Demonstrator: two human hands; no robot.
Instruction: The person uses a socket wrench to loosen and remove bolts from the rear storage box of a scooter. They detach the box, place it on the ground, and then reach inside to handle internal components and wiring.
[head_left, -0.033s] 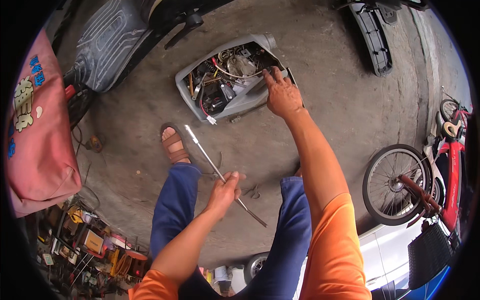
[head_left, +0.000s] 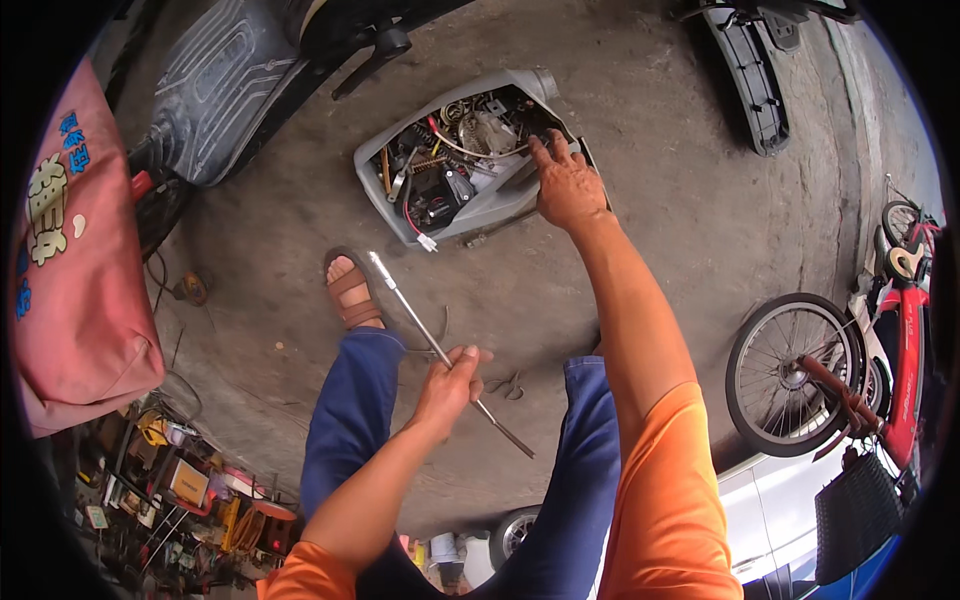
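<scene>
My left hand [head_left: 450, 392] is closed round the middle of a long thin metal rod [head_left: 415, 317], held aslant above the floor. A brighter, thicker sleeve forms the rod's far tip, and its near end is darker. Farther off lies a grey plastic jug [head_left: 482, 222] on its side, with its upper face cut away. Inside it are heaped metal parts [head_left: 487, 132], springs, a black component [head_left: 450, 195] and a red lead ending in a white connector [head_left: 428, 243]. At the jug's right rim is my right hand [head_left: 570, 188], fingers apart; its thumb is hidden.
A scooter footboard [head_left: 222, 85] stands at far left, above a pink cover [head_left: 85, 290]. Cluttered tools [head_left: 190, 485] fill the lower left. A bicycle wheel [head_left: 795, 375] is at right, a dark plastic trim piece [head_left: 748, 80] at far right. Scissors-like handles [head_left: 512, 387] lie between my legs.
The whole view has shifted very slightly. The right hand's fingers look a little more spread at the jug's rim; the left hand keeps its hold on the rod.
</scene>
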